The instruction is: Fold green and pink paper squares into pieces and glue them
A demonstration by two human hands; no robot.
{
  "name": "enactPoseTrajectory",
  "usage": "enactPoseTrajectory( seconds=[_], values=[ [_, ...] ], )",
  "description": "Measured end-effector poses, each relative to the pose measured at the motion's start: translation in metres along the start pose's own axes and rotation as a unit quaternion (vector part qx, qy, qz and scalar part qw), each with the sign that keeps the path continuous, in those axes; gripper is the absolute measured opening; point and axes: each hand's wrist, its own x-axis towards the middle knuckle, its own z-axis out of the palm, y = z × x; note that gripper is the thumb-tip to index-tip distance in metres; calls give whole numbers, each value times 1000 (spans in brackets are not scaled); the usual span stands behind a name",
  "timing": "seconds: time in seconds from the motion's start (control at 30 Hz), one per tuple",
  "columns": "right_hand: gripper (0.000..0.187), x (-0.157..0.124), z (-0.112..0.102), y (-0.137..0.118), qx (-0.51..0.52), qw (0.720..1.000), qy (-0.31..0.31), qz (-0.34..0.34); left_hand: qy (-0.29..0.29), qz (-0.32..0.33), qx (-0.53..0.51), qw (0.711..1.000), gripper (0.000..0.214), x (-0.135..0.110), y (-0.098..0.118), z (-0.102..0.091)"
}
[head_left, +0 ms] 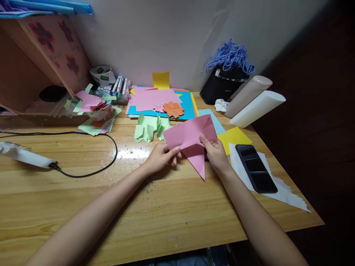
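A partly folded sheet of pink paper (188, 133) is held up above the wooden table, with a pointed flap hanging down from its lower edge. My left hand (162, 157) pinches its lower left edge, thumb on top. On the right side, my right hand (215, 153) grips the sheet with the thumb pressed on its face; the fingers behind are hidden. Just beyond the sheet lie light green folded paper pieces (149, 129) and an orange paper flower (173, 109), which rests on a stack of coloured paper (191, 103).
A black phone (256, 168) lies on white tissue (288, 192) at the right. Behind it are two white rolls (257, 109) and a black bin (220, 87) with blue yarn. Leftward are a scrap-filled cup (102, 112), markers (119, 85), a power strip (27, 157) and its black cable (115, 155).
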Motion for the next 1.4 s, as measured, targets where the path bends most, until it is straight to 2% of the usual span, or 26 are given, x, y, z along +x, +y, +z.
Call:
enactPoseTrajectory(
  seconds=[0.1,0.2,0.27,0.47,0.53,0.73,0.8,1.03,1.23,1.33,1.4],
  values=[
    [31,3,-4,2,18,1000,6,10,6,-4,-1,1000,36,0,1,0],
    [32,8,-5,3,57,998,32,-26,22,-12,-7,1000,35,1,1,0],
    [33,8,-3,2,80,996,24,-30,33,-12,-11,999,35,2,1,0],
    [26,-7,11,-6,37,987,-155,34,17,6,19,1000,36,0,-1,1],
    [26,-12,16,-5,16,984,-178,28,4,6,37,999,37,-2,0,2],
    [29,-15,14,1,-136,982,-126,39,-1,18,89,996,38,-3,3,3],
    [30,-13,12,0,-159,980,-116,40,5,16,83,996,38,-2,2,3],
    [25,4,-2,3,-70,994,-79,-16,28,-5,27,999,37,1,-2,2],
    [18,22,-22,6,-38,998,8,-59,37,-9,29,999,37,1,0,2],
    [17,26,-27,5,-39,997,44,-48,36,-5,43,998,37,1,0,1],
    [18,27,-28,4,-18,999,44,-22,33,-4,53,998,37,1,0,1]
  ],
)
